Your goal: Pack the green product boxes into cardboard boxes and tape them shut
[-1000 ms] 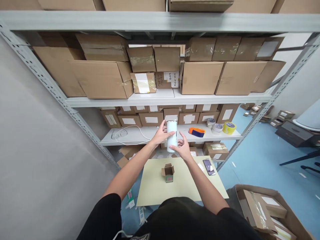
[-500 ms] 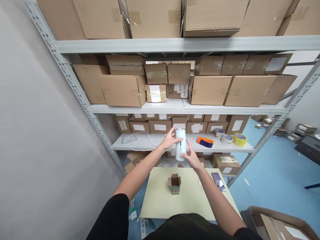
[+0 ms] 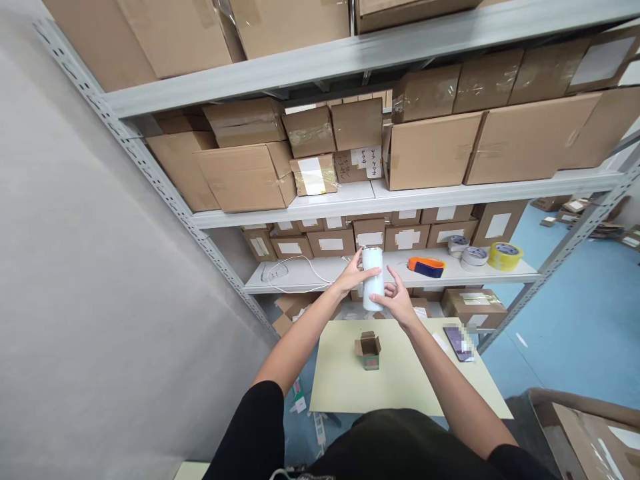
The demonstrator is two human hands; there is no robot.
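Both hands hold a white cylinder (image 3: 373, 279) upright in the air, above the far edge of the pale green surface (image 3: 400, 383) and in front of the lower shelf (image 3: 325, 275). The left hand (image 3: 351, 275) wraps its fingers around the upper part of the cylinder from the left side; the right hand (image 3: 399, 301) cups the lower part from the right, with the index finger lifted away and pointing up. Neither hand is spread flat; both are closed on the cylinder.

On the surface, nearer the person, stands a small cardboard box (image 3: 369, 349) with its top flaps open, well below the cylinder and apart from it. A phone (image 3: 459, 343) lies near the right edge of the surface. On the shelf behind sit an orange and blue tape dispenser (image 3: 427, 267), several tape rolls (image 3: 480, 254) and a white cable (image 3: 295, 270).

The step in hand looks like handling or checking the cylinder while it is held up. Bringing it to the open box would call for lowering it towards the person and lining its end up with the opening, which looks narrow against the cylinder.
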